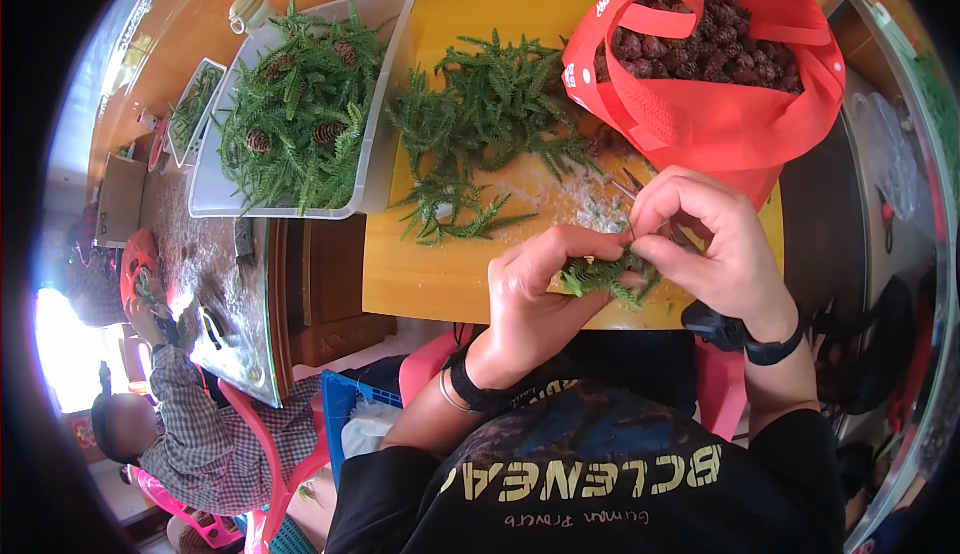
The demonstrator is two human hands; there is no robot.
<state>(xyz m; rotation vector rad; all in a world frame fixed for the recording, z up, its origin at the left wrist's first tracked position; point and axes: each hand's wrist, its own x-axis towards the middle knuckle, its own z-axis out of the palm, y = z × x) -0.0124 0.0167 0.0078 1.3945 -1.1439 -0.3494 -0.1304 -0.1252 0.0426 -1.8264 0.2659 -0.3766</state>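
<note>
Over the near right part of the yellow table [450, 279], my left hand [535, 289] is closed around a green artificial pine sprig [605, 276]. Thumb and finger of my right hand [720, 244] pinch together at the sprig's upper end, against the left thumb. What lies in that pinch is too small to make out. Just beyond the fingers, a thin pointed metal tool [628, 184] lies partly hidden by my right hand. White crumbs [590, 204] are scattered close by. Further back is a loose heap of green pine sprigs [490, 104].
A red bag [700, 134] of brown pine cones [710, 44] stands at the back right. At the back left, a clear plastic bin [380, 154] holds sprigs and several cones. Another person [205, 424] in a checked top works at a table on the left.
</note>
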